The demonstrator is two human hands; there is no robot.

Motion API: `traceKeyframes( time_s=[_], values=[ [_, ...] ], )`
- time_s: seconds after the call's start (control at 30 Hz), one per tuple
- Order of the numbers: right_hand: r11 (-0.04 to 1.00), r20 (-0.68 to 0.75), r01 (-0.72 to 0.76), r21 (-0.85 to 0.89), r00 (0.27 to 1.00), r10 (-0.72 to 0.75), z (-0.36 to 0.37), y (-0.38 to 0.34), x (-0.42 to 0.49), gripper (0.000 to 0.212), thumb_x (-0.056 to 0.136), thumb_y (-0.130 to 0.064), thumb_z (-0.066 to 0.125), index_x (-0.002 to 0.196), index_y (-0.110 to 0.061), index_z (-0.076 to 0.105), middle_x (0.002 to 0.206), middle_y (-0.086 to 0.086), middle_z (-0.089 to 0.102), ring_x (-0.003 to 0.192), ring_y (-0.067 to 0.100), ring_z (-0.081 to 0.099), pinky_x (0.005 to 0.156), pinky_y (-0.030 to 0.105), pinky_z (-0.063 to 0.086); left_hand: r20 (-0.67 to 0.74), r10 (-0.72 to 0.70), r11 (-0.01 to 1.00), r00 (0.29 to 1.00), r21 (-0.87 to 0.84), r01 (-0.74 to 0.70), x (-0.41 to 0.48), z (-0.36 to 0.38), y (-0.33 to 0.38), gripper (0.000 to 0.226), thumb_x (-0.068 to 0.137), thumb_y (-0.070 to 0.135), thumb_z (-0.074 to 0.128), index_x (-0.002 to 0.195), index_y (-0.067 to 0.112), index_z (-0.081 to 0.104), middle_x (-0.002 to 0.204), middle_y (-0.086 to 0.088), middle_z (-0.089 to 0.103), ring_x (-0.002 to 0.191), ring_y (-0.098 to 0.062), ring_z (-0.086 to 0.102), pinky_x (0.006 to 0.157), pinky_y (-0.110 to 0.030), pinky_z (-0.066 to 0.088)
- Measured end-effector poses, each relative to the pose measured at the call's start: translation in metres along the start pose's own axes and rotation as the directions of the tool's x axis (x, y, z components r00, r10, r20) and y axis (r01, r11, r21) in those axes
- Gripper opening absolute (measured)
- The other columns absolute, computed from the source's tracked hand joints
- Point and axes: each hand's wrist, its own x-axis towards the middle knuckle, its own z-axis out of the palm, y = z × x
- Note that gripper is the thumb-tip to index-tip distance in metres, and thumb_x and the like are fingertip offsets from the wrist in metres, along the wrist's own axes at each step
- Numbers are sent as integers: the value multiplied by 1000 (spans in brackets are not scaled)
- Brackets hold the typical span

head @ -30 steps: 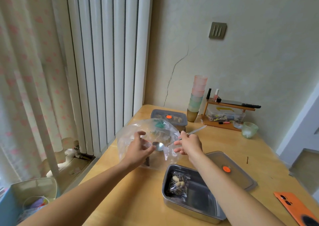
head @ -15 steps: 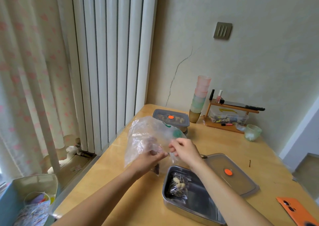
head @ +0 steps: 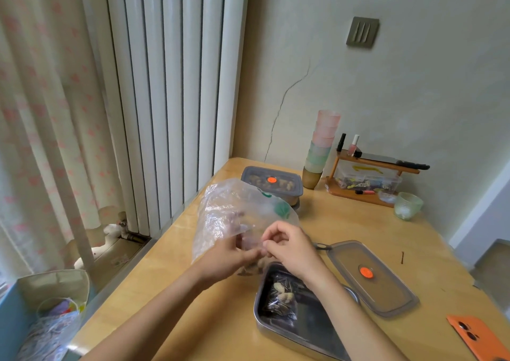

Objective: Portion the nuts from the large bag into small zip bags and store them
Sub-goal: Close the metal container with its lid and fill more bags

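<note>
Left hand (head: 226,258) and right hand (head: 289,247) are both pinching the large bag (head: 229,209) low down, holding it up over the table right behind the steel tray (head: 317,324). Film's looking thin, floppy and slippery, so bunching plastic near the mouth is probably safest.

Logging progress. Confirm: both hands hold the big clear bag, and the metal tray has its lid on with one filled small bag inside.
The head view shows the lid off the metal tray, lying at its right. The left hand and right hand do hold the big clear bag; one filled small bag lies inside.
</note>
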Motion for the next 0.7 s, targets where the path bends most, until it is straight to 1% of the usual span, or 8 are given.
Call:
traceKeyframes(
  time_s=[0.07, 0.17, 0.27, 0.33, 0.43, 0.5, 0.6, 0.7],
  values=[
    [995, 59, 81, 56, 995, -85, -5, -2, -9, 17, 90, -10, 71, 87, -27, 71, 87, 4, 73, 83, 24, 72, 84, 43, 61, -34, 28, 999, 999, -43, -30, -5, -7, -1, 18, 92, 25, 77, 104, 14, 71, 93, -1, 77, 86, -13, 71, 81, -27, 53],
    [972, 48, 124, 201, 990, -136, -8, -7, -24, 14, 94, -8, 72, 101, -20, 69, 90, 4, 73, 78, 21, 72, 79, 35, 61, -9, 52, 983, 999, -174, -52, -13, -8, -4, 21, 94, 17, 75, 98, -2, 65, 88, -16, 71, 84, -24, 64, 78, -31, 50],
    [923, 61, 105, 371, 989, -137, -14, -11, -30, 23, 93, -7, 75, 113, -12, 64, 90, 6, 74, 69, 20, 66, 74, 31, 57, 28, 103, 951, 994, -297, -90, -17, -4, -1, 32, 92, 30, 75, 97, 0, 66, 97, -29, 65, 90, -28, 58, 84, -40, 42],
    [850, 89, 54, 523, 989, -118, -19, -13, -29, 33, 89, -9, 78, 117, -5, 61, 88, 9, 73, 64, 18, 60, 68, 28, 54, 36, 113, 912, 993, -399, -90, -16, 1, 4, 42, 94, 36, 72, 102, -4, 64, 102, -30, 63, 94, -32, 58, 88, -46, 42],
    [740, 86, -3, 673, 993, -75, -27, -9, -22, 41, 84, -12, 82, 118, -5, 61, 78, 9, 66, 59, 15, 55, 61, 24, 50, 50, 100, 869, 994, -491, -63, -8, 15, 14, 35, 104, 25, 59, 113, -9, 61, 106, -28, 67, 92, -33, 65, 83, -45, 52],
    [709, 72, -24, 705, 997, -37, -33, -3, -16, 40, 83, -12, 79, 119, -5, 61, 76, 8, 64, 59, 14, 55, 61, 22, 49, 26, 82, 857, 996, -513, -57, 3, 23, 20, 33, 103, 27, 59, 112, -4, 64, 101, -24, 67, 85, -30, 63, 71, -37, 52],
    [690, 47, -43, 722, 999, 14, -48, 8, -10, 33, 86, -11, 74, 117, -6, 63, 84, 10, 69, 63, 15, 58, 63, 23, 52, 14, 62, 843, 998, -535, -45, 22, 36, 26, 37, 102, 32, 61, 111, -4, 64, 102, -23, 64, 92, -33, 57, 72, -37, 46],
    [791, 57, -67, 608, 998, 40, -61, 23, -6, 29, 89, -21, 75, 113, -7, 70, 85, 9, 68, 72, 17, 59, 73, 29, 51, -8, 32, 848, 999, -530, -32, 39, 52, 27, 33, 101, 31, 60, 105, -1, 67, 99, -18, 66, 90, -28, 59, 74, -32, 50]
  ],
)
